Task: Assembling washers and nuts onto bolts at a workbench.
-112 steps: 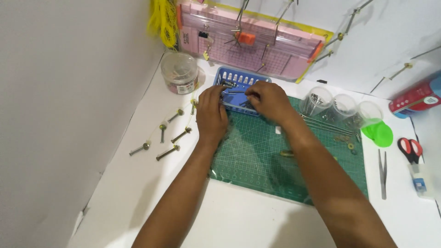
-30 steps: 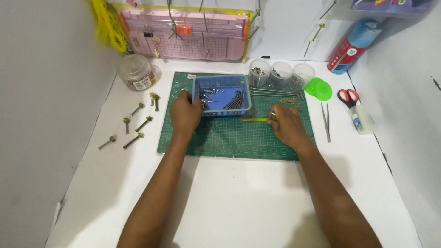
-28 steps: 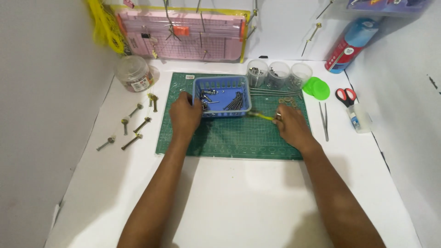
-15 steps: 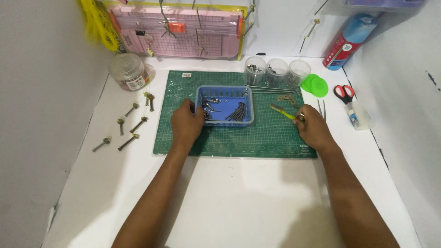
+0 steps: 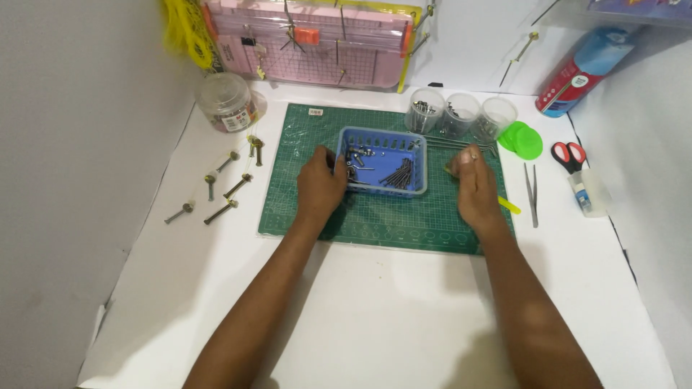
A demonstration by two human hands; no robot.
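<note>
Head view: the left hand (image 5: 321, 186) rests on the green cutting mat (image 5: 303, 209), fingers curled against the left wall of the blue basket (image 5: 383, 161), probably steadying it. The basket, holding screws and nails, sits mid-mat toward the table's far edge. The right hand (image 5: 476, 189) grips a yellow-handled tool (image 5: 509, 205); its working end is hidden under the fingers. Three clear cups (image 5: 460, 114) stand beyond, contents hard to make out.

left hand (image 5: 321, 186): bare, no glove or ring | right hand (image 5: 476, 189): bare | forearms: bare, no sleeves
</note>
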